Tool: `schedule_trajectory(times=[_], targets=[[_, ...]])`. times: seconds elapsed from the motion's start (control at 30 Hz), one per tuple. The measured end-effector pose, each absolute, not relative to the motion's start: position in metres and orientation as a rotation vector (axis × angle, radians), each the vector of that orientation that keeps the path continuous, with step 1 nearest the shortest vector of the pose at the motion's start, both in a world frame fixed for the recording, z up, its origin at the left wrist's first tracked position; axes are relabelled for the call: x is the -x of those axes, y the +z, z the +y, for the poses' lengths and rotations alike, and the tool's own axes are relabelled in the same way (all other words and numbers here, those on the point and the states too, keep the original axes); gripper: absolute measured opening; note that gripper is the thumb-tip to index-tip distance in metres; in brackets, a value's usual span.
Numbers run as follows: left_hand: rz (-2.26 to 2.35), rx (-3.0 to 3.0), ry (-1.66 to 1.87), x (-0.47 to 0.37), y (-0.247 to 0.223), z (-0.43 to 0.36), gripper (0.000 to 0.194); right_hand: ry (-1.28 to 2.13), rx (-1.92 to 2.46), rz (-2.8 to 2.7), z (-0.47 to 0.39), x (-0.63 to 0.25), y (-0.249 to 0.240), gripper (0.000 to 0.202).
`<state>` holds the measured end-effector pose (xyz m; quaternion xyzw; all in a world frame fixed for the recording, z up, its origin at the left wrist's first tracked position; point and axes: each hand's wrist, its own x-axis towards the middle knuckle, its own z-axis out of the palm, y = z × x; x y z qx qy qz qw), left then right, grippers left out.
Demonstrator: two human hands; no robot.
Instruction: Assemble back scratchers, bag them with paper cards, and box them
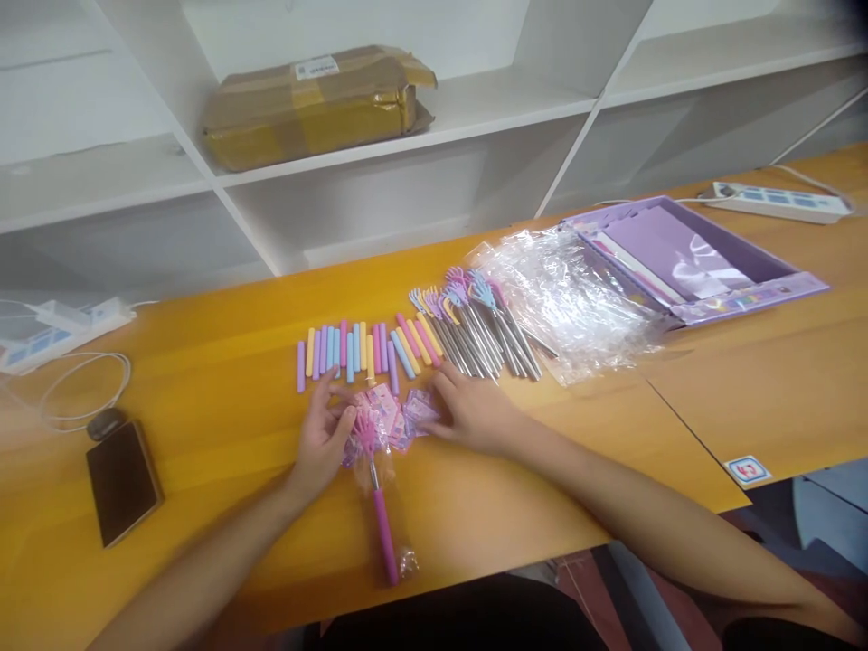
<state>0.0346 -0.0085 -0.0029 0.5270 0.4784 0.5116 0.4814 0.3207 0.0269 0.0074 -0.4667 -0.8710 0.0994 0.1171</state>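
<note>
Wooden table [223, 380]: bagged pink scratcher [384, 533] lies near its front edge. Left hand [324, 438]: fingers half-curled at scratcher's head, grip uncertain. Right hand [478, 411]: fingers apart at cards [386, 411], print illegible.

A: Identify the rear furniture.
B: From where I stand, a white shelving unit [502, 99]. Vertical panels [576, 45] divide it into open compartments.
A: Specify the table.
B: The table [223, 425] has an orange-yellow, wood-grained top. A straight seam [698, 441] crosses its right portion.
A: Floor and light?
B: The floor [587, 579] shows reddish patches below the near edge. Pale sheen marks the tabletop's left side.
</note>
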Motion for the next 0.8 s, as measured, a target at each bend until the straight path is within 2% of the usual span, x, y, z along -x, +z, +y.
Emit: schedule_trajectory(times=[0.17,0.47,0.67,0.8], targets=[[1.119,-1.37,1.251,-0.033,-0.005,-0.01,0.035,0.352,1.315,-2.534,0.023,-0.316,0.001,0.042],[1.244,-1.245,1.116,-0.028,-0.002,-0.01,0.044,0.567,1.301,-2.422,0.027,-0.32,-0.009,0.04],[1.274,-1.257,1.127,-0.028,-0.001,-0.009,0.04,0.591,1.245,-2.392,0.028,-0.321,-0.012,0.042],[1.29,-1.239,1.121,-0.027,-0.001,-0.01,0.039,0.546,1.163,-2.4,0.028,-0.321,-0.016,0.035]])
